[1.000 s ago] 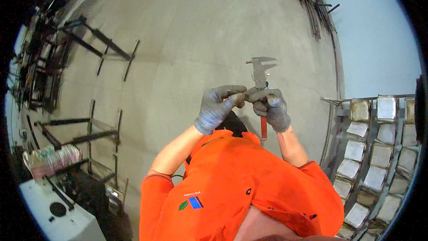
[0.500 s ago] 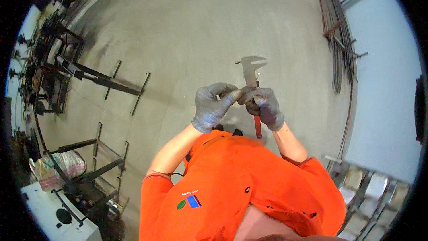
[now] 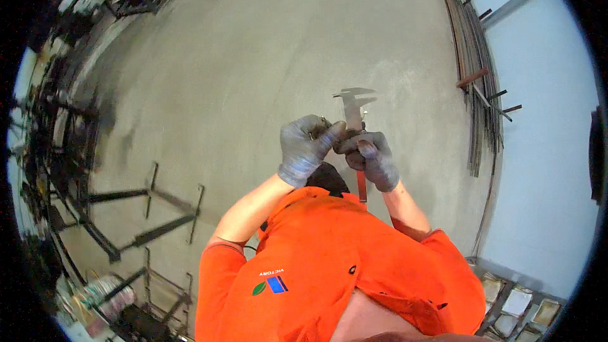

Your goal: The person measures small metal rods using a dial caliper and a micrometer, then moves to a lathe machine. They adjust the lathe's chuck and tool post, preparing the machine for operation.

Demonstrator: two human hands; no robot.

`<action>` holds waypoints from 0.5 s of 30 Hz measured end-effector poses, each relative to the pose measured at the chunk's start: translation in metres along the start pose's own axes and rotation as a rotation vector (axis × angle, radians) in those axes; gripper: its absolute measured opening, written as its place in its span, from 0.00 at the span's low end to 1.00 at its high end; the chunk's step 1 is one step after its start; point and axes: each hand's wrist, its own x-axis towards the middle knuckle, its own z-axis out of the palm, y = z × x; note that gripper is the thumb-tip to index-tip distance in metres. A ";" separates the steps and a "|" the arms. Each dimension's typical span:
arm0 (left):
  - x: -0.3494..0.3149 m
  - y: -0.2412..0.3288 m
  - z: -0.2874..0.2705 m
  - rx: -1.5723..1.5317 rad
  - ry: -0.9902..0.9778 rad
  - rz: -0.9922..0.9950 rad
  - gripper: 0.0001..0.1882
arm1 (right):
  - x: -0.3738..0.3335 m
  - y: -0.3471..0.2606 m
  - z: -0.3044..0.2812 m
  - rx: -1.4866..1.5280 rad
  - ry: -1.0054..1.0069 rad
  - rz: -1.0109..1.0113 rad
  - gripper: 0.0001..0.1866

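Observation:
My right hand [image 3: 378, 163], in a grey work glove, is closed around a vernier caliper [image 3: 353, 113]. The caliper stands roughly upright in the picture, its jaws pointing away from me and slightly parted, with nothing visible between them. Its red lower end [image 3: 361, 185] sticks out below my fingers. Close beside it on the left, my left hand [image 3: 300, 151], gloved the same way, has thumb and fingertips pinched together. A small dark bit shows at those fingertips, too small to name. Both hands are held up in front of my orange shirt [image 3: 316, 247].
Long metal bars [image 3: 472, 88] lie on brackets along the pale wall at right. Dark metal frames [image 3: 166, 231] stand on the grey floor [image 3: 253, 44] at left, near a striped woven sack [image 3: 111, 294]. Rectangular trays [image 3: 517, 302] sit at lower right.
The floor frames and sack have slid down in the picture, and the wall bars have shifted too, as my viewpoint moved. My right hand keeps the caliper; my left remains pinched beside it.

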 end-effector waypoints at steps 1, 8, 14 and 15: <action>0.037 -0.008 0.007 -0.032 -0.002 0.025 0.11 | 0.034 -0.005 -0.016 -0.003 0.026 -0.036 0.28; 0.235 -0.052 0.033 -0.209 -0.030 -0.167 0.14 | 0.219 -0.034 -0.110 0.013 -0.025 -0.052 0.27; 0.395 -0.061 0.013 -0.412 -0.045 -0.290 0.14 | 0.401 -0.095 -0.171 -0.088 -0.235 0.003 0.23; 0.419 -0.064 0.008 -0.469 -0.038 -0.286 0.13 | 0.428 -0.103 -0.178 -0.094 -0.253 0.032 0.22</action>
